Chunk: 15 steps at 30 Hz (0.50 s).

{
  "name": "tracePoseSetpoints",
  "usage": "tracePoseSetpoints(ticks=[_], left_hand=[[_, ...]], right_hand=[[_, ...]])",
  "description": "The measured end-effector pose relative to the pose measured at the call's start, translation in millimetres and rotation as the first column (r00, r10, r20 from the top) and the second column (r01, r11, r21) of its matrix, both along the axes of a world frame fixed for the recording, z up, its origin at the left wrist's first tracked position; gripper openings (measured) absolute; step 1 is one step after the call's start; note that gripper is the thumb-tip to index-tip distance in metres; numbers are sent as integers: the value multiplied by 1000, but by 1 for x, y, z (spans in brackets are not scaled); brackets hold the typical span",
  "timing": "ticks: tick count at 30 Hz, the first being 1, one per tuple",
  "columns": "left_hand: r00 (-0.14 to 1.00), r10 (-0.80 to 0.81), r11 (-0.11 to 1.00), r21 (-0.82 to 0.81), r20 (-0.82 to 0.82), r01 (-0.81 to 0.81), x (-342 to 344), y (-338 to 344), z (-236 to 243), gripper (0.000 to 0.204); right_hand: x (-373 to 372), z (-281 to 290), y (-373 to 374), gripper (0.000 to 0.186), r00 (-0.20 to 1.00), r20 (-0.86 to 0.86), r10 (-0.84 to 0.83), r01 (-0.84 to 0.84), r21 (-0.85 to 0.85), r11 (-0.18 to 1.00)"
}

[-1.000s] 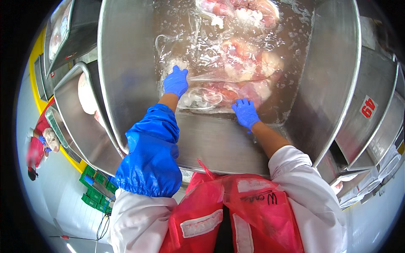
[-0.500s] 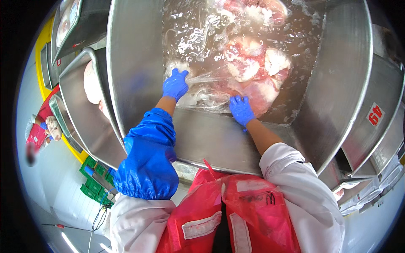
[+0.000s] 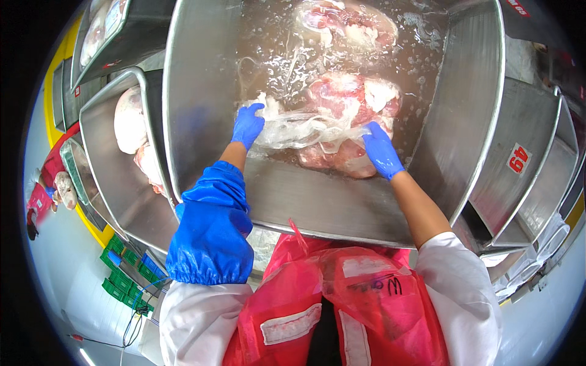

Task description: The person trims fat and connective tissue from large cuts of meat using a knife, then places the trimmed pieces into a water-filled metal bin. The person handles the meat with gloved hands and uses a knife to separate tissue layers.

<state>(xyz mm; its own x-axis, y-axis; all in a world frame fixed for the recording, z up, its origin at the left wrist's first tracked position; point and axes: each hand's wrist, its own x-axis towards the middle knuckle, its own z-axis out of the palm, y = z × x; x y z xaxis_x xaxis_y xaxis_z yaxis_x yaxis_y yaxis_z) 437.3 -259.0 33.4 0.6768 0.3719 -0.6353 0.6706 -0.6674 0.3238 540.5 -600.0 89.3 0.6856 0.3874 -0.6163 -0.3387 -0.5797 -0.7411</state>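
A clear plastic sheet (image 3: 299, 130) is stretched in wrinkled folds between my two blue-gloved hands, low over the water. At its left end my left hand (image 3: 248, 127) is closed on a bunched part of it. My right hand (image 3: 382, 152) pinches the right end, beside a large block of pink and white raw meat (image 3: 332, 91). The sheet crosses in front of this block, whose near end (image 3: 354, 160) shows below it. The meat lies partly in cloudy brownish water inside a deep metal bin (image 3: 329, 198). My left fingertips are partly hidden by the film.
Another meat block (image 3: 372, 30) lies at the bin's far side. Metal bins flank mine; the left one (image 3: 116, 183) holds pale meat (image 3: 131, 125), the right one (image 3: 513, 152) bears a label. Green crates (image 3: 125, 283) stand at lower left. A person in red (image 3: 46, 195) carries something pale beyond.
My right hand has moved right and slightly up, drawing the plastic sheet off the near meat and across it. The left hand keeps its grip. The view has shifted a little.
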Motion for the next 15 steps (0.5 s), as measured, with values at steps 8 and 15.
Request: tracePoseSetpoints(ticks=[8,15], left_hand=[[965,65,998,-19,256,-62,41,-21,14,46],[895,-75,984,-116,440,139,99,-53,16,36]], right_hand=[[25,77,29,19,986,163,36,-46,59,997],[4,55,37,15,993,120,23,-27,38,999]])
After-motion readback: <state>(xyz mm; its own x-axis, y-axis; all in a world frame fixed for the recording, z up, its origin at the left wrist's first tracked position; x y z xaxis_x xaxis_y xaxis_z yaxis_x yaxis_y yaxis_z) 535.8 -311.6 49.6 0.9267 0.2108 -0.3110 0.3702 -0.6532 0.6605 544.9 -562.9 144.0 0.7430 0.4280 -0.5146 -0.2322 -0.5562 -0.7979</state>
